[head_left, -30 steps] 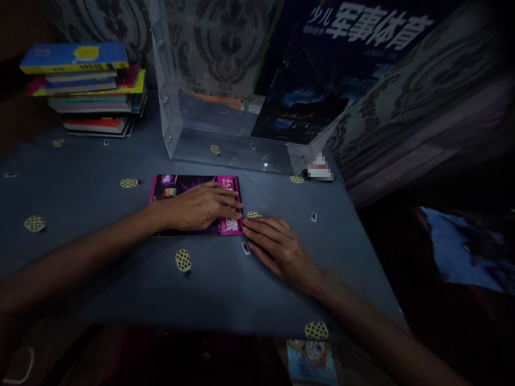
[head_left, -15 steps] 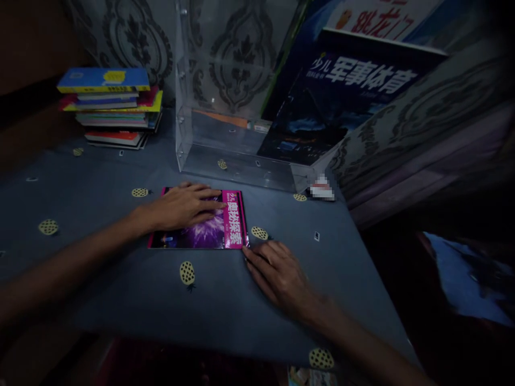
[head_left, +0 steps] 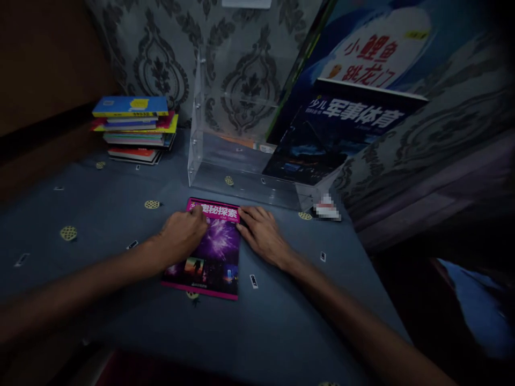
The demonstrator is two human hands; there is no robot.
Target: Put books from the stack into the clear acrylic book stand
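A purple and pink children's book point(head_left: 219, 246) lies flat on the table, its title strip at the far end and its cover facing up. My left hand point(head_left: 183, 233) rests over the book's upper left part with the fingers curled in and the tips on the cover near the title; the thumb is hidden. At the book's upper right edge, my right hand point(head_left: 261, 233) has its thumb and fingertips closed on the edge. What lies under the fingers is not visible.
Behind the book stands a clear acrylic rack point(head_left: 241, 190), with a dark blue book point(head_left: 317, 139) and a larger picture book point(head_left: 370, 48) leaning in it. A stack of books point(head_left: 134, 131) sits at the back left. A blurred white object point(head_left: 326, 208) lies by the rack's right corner.
The book has turned about a quarter turn, its title strip now at the far end. My left hand has curled its fingers, and my right hand has moved up along the right edge. The view has shifted.
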